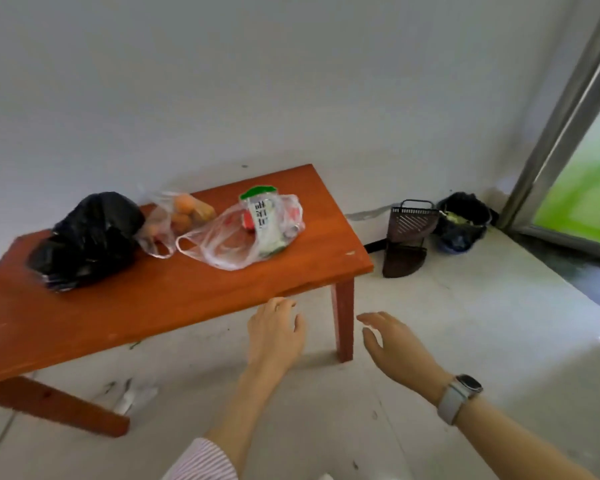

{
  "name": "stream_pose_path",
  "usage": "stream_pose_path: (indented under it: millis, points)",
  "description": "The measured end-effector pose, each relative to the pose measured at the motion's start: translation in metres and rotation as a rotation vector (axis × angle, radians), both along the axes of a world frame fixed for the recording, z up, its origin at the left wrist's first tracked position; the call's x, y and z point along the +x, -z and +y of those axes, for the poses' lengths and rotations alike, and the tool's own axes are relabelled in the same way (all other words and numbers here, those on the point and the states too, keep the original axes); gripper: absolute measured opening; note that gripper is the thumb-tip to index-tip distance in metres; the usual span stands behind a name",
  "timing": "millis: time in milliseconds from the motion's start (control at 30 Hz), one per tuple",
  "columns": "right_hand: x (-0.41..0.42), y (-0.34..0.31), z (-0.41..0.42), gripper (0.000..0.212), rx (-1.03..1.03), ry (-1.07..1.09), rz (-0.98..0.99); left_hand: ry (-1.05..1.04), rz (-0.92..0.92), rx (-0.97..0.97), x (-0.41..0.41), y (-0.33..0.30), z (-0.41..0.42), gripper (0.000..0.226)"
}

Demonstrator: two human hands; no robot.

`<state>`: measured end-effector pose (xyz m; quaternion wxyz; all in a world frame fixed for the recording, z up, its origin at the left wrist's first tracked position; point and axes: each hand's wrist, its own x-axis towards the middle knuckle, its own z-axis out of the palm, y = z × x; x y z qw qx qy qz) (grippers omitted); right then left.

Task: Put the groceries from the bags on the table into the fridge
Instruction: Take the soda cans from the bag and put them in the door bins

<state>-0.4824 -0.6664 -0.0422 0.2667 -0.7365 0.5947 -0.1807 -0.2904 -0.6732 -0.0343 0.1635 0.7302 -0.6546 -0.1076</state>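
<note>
On the tabletop (174, 299), three bags are sitting along the wall side: a black bag (87, 239) toward the left end, a clear bag (174, 220) of orange fruit touching it on the right, and a second clear bag (246, 233) just beside that one, holding a white packet (264, 216) with a green top. Below the tabletop's near right edge, both hands are hovering over the floor (465, 306), empty. Left hand (274, 336) is reaching palm-down with fingers loosely spread, its grip wide and its fingertips just at the tabletop's edge. Right hand (395, 344) is floating to the right of the table leg (343, 320), fingers curved and apart, grip wide, a watch (461, 393) showing on the wrist. Right of the tabletop, a brown basket (407, 237) is leaning by the wall.
</note>
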Motion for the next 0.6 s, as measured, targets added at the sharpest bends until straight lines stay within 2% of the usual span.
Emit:
stream_pose_path:
  millis: [200,467,600]
  points:
    - [0.104,-0.002,-0.096,0.033,0.025,-0.108,0.004,-0.121,0.067,0.013,0.111,0.003,-0.072,0.034]
    - [0.175,0.006,-0.236,0.034,0.025,-0.146,-0.021,-0.123,0.178,0.05,0.166,0.033,-0.174,0.036]
    - [0.213,0.017,-0.319,0.033,0.096,-0.167,-0.051,-0.129,0.198,0.049,0.19,0.043,-0.24,0.038]
